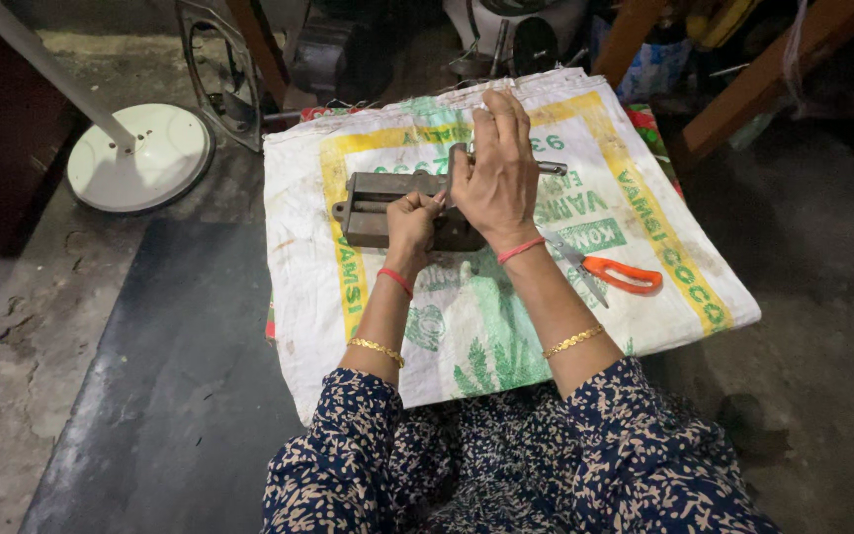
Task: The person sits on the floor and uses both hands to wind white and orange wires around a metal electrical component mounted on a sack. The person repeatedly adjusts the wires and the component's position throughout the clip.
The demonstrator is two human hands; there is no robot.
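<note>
Two hands at work over a stack of white woven sacks (506,297) with yellow and green print, spread on the floor (150,356) in front of the person's lap. On the sacks, directly under both sets of fingers, lies a grey metal block (373,210), long and flat with lugs at its left end; its right part is hidden by the hands.

Right hand (499,176) lies over the top of the block, palm down, fingers (501,119) held close together and pointing away from the person, thumb curled onto a thin metal rod (552,168) that sticks out just to the right of the fingers. Cannot tell how tightly the rod is gripped.

Left hand (414,220) is curled into a fist on the near edge of the block, its fingers pinching something small at the block's top; what it is stays hidden. The two hands touch each other.

Right of the fingers and nearer the person, orange-handled scissors (617,273) lie on the sacks, apart from both hands. Far left of the fingers, well apart, a round white stand base (140,156) with a pole sits on the floor. Red thread bands and gold bangles on both wrists, dark floral sleeves (348,435).
</note>
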